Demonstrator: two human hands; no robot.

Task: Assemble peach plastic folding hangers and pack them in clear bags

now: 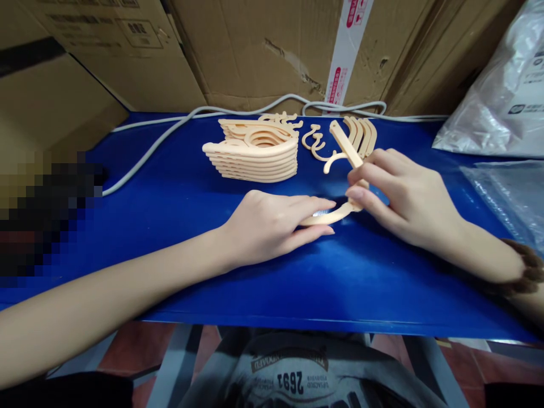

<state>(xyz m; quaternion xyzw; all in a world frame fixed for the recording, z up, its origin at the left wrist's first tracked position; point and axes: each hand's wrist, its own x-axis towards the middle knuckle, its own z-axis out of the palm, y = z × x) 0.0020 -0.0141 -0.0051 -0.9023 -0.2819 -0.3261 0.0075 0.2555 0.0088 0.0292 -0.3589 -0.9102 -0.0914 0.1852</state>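
Left hand: the left hand is nearly closed, its thumb and fingers lying along either side of one curved arm of a cream plastic hanger.
Right hand: the right hand pinches the same hanger near its middle, thumb and fingertips close together; a brown fuzzy band circles the wrist.
Hanger: it's up between the two hands, over the glossy blue table, one arm reaching into the left hand, the other slanting away past the right fingertips, with a curved hook beside it.
Stack: a neat pile of matching cream plastic hangers sits beyond the left hand.
Loose pieces: small cream plastic hooks lie right of the pile, and curved cream plastic arms lie beyond the right hand.
Back edge: a pale grey cable winds along in front of the brown cardboard boxes.
Right side: a shiny clear plastic bag rests at the far corner.
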